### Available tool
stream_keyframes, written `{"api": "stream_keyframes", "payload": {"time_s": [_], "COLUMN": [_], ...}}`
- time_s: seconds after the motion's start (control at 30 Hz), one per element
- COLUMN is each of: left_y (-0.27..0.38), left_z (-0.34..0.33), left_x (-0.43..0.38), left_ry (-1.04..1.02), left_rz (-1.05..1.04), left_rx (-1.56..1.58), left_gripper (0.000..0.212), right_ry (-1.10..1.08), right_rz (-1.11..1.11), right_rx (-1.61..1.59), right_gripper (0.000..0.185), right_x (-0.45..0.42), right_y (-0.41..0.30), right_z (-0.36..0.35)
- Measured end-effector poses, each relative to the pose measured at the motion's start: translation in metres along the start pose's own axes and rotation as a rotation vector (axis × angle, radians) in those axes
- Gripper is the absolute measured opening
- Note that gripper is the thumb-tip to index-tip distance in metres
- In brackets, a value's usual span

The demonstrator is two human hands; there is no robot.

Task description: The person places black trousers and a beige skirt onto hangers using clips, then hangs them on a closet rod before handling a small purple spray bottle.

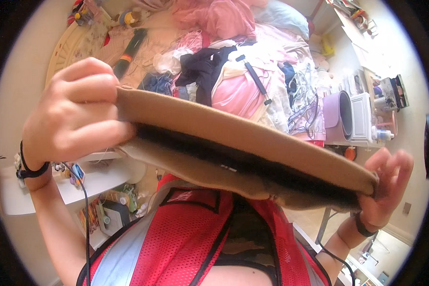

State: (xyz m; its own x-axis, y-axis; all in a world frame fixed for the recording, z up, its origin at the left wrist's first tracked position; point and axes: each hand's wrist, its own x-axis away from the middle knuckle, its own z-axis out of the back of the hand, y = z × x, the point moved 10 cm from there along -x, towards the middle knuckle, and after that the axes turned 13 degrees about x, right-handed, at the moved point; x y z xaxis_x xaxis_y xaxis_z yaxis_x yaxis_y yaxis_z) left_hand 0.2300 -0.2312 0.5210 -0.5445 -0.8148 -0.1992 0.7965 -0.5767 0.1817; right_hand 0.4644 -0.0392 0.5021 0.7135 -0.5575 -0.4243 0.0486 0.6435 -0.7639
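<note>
A brown cloth garment (pixel 214 125) with a dark inside stretches across the view in front of my chest, slanting down to the right. Its left end is gripped by my left hand (pixel 75 111), fingers curled over the edge. At the other end my right hand (pixel 388 186) pinches the garment's corner, slightly blurred. The dark opening between its two edges faces me, with a small light tag inside. Which kind of garment it is I cannot tell. Beyond it, a bed carries a black garment (pixel 207 68), pink satin cloth (pixel 236 96) and a black bar with end clamps (pixel 255 79).
Wire hangers (pixel 305 114) lie piled at the bed's right side, beside a lilac bin (pixel 334 118) and a white plastic container (pixel 361 118). At the left stands a white shelf (pixel 18 196) with small items. Pink bedding (pixel 218 18) is heaped at the far end.
</note>
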Motion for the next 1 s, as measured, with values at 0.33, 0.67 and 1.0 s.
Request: {"api": "stream_keyframes", "payload": {"time_s": [0.33,0.67,1.0], "left_y": [-0.023,-0.028,-0.008], "left_z": [0.054,0.071,0.070], "left_x": [0.016,0.043,0.053], "left_ry": [0.064,0.319,0.260], "left_rz": [-0.045,0.045,0.069], "left_rx": [-0.061,-0.201,-0.183], "left_gripper": [0.032,0.016,0.023], "right_ry": [-0.241,-0.568,0.046], "right_rz": [0.052,0.224,0.107], "right_rx": [0.605,0.775,0.447], "right_gripper": [0.005,0.015,0.013], "right_x": [-0.020,0.000,0.003], "right_y": [-0.019,-0.029,-0.037], "right_z": [-0.011,-0.052,-0.003]}}
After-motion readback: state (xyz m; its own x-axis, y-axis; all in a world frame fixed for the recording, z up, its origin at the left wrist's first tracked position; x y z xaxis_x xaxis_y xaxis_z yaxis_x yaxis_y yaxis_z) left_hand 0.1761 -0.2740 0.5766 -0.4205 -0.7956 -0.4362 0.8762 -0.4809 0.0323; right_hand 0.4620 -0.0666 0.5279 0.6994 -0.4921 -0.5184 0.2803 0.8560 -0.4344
